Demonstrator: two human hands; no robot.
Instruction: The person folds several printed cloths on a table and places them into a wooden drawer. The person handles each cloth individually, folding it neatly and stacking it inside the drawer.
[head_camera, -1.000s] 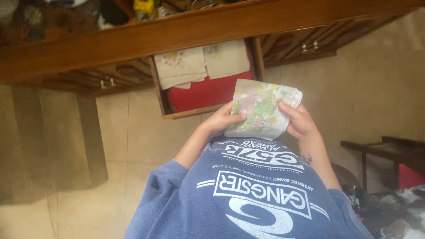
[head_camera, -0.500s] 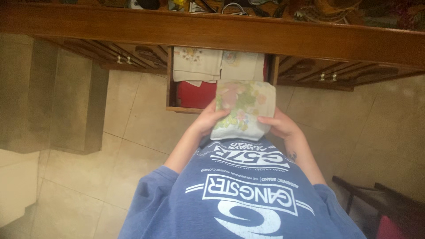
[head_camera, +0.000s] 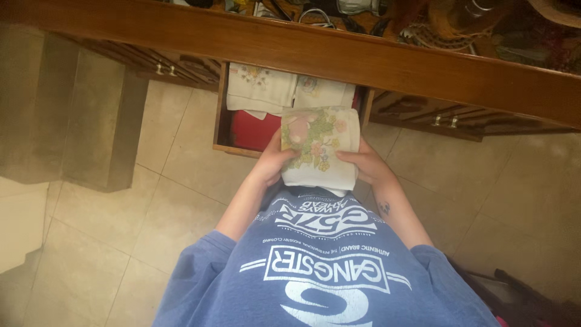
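Observation:
I hold a folded white cloth with a pink and green flower print (head_camera: 316,145) in both hands, in front of my belly. My left hand (head_camera: 273,160) grips its left edge with the thumb on top. On the other side, my right hand (head_camera: 363,165) grips the right edge. Just beyond the cloth an open wooden drawer (head_camera: 221,121) with a red lining sticks out of a dark wooden cabinet (head_camera: 339,57). Two folded pale cloths (head_camera: 266,89) with small flower prints lie at the back of the drawer.
Shut drawers with small metal knobs (head_camera: 163,70) flank the open one. Cluttered items lie on the cabinet top (head_camera: 375,12). Beige floor tiles (head_camera: 121,230) spread below. I wear a blue printed shirt (head_camera: 321,266). Dark furniture (head_camera: 520,297) shows at the lower right.
The view has swung left and down. The flowered cloth has come closer to the open drawer's front, still gripped by both hands.

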